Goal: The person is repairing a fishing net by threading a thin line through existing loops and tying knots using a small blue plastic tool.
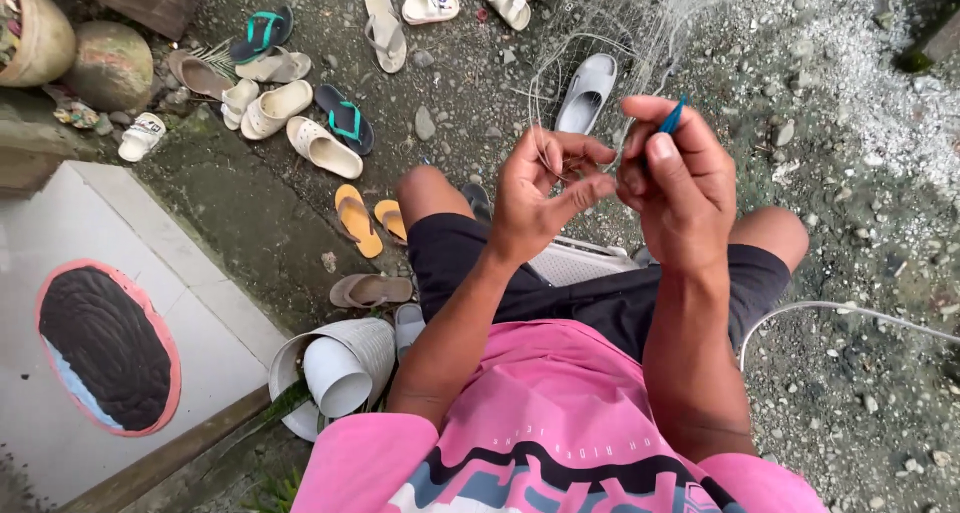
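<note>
**Seated person, hands at a fishing net**

Gravel ground [860, 93], grey, strewn with stones. White tiled step [120, 263] with an oval dark mat [105, 345]. Pale fine net [620, 23], hanging in front of the knees. Scattered sandals [300, 123] beyond the feet; upturned white pot [335, 373] beside the step. Left hand [540, 193], fingers curled, pinching net strands. Right hand [675, 188], just beside it, thumb and fingers clenched on a small blue netting needle [673, 116].

Ground [860, 123]: grey gravel and dirt.
Sandals [300, 93]: scattered at 11 o'clock.
Grey slipper [587, 93]: at 12 o'clock.
White cups [335, 373]: at 8 o'clock.
</note>
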